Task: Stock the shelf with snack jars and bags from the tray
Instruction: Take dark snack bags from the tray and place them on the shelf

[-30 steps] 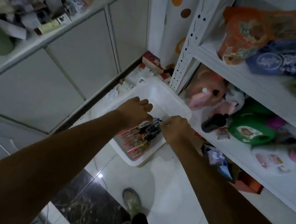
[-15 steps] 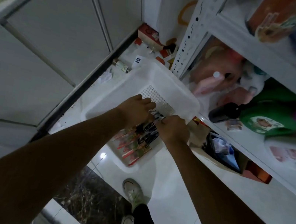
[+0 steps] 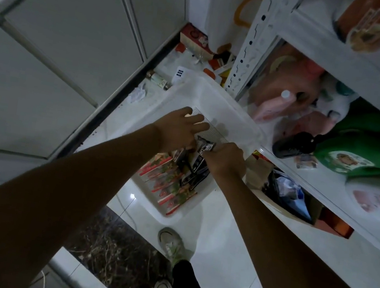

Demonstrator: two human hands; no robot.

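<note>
A white tray [image 3: 236, 115] sits on the floor [image 3: 221, 253] in the middle of the frame, just beside the foot of a white shelf [image 3: 249, 53] on the right. The person reaches down into it with both bare arms.

The right hand [image 3: 226, 160] is curled up with its knuckles on top. Its fingers pinch the top of a black bag [image 3: 204, 146] – the bag is tilted and sticks up above the other things in the tray. The left hand [image 3: 181, 127] is just beside it, to the left. Its fingers lie fairly straight over the bare mesh bottom of the tray and do not close round anything that can be seen. Its thumb side is down by the bags, but the view does not show if it touches them.

More black bags [image 3: 193, 176] lie in the near part of the tray, under the right wrist. Next to them is a row of red packets [image 3: 165, 184], side by side and slanted.

On the low shelf board at the right stand a pink bottle [image 3: 272, 104], a black bottle [image 3: 293, 145] lying on its side, and a big green bag [image 3: 356, 155] – all close together. A grey cupboard [image 3: 61, 53] fills the upper left of the frame. A shoe [image 3: 173, 243] stands on the floor below the tray, at the bottom middle.
</note>
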